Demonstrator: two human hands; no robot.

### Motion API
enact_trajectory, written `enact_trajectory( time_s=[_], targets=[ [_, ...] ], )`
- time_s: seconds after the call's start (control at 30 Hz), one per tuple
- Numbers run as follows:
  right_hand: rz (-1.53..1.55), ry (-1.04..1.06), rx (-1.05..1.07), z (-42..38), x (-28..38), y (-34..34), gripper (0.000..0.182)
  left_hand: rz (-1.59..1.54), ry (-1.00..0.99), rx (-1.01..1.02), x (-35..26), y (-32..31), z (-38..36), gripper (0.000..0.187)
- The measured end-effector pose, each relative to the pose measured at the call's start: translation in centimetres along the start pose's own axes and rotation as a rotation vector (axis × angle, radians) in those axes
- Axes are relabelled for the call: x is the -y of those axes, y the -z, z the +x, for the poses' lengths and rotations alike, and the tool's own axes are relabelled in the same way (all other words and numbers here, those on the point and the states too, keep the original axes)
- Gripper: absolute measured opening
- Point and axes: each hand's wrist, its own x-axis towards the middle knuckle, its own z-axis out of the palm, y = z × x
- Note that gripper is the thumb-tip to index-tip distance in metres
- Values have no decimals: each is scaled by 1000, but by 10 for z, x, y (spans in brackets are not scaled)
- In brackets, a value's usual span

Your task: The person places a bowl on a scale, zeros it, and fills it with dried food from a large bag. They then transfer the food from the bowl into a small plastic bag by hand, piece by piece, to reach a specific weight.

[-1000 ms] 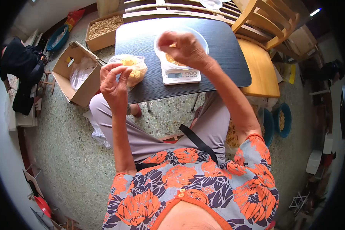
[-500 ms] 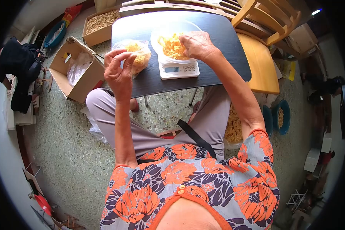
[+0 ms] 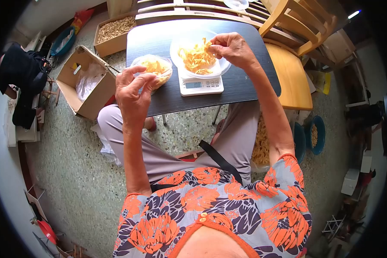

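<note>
Currently right hand (image 3: 233,48) pinches a few yellow strips (image 3: 198,58) over the bowl (image 3: 178,43) on the scale (image 3: 201,85). Left hand (image 3: 132,92), fingers together, grips the bag (image 3: 155,68) edge. Best to move small pinches and watch the readout.

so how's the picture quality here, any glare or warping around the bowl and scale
Head view: strong fisheye bends the table edges and darkens the corners. Daylight glares off the tabletop behind the bowl, washing out its far rim. The scale display is too small to read. The right hand and left hand look sharp.
</note>
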Motion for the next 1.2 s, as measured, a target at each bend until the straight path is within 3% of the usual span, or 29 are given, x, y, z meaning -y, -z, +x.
enact_trajectory(
  time_s=[0.07,0.17,0.27,0.43,0.57,0.7,0.77,0.9,1.07,1.2],
  targets=[
    [225,-20,-19,-4,4,0,18,-49,84,27,2,-1,-3,16],
    [32,-29,-125,-5,0,-10,18,6,78,22,-3,0,1,16],
    [330,-68,-103,-4,-1,-8,17,-127,172,54,-10,0,4,15],
    [615,-11,-92,-8,33,-22,16,-46,56,23,2,-3,1,16],
    [527,191,20,-5,69,-68,15,-71,16,19,7,-6,2,16],
    [232,357,-127,6,83,-106,13,-55,-15,3,7,-4,0,19],
    [-230,523,-173,10,85,-111,10,-46,-83,3,7,-3,-2,19],
    [-536,636,-22,15,92,-114,11,-35,-174,-5,3,-2,-1,21],
    [-556,657,87,22,99,-110,12,-122,-75,-60,8,-6,-7,20],
    [-270,631,-29,18,91,-98,18,-195,7,-93,12,0,-7,19]
  ],
)
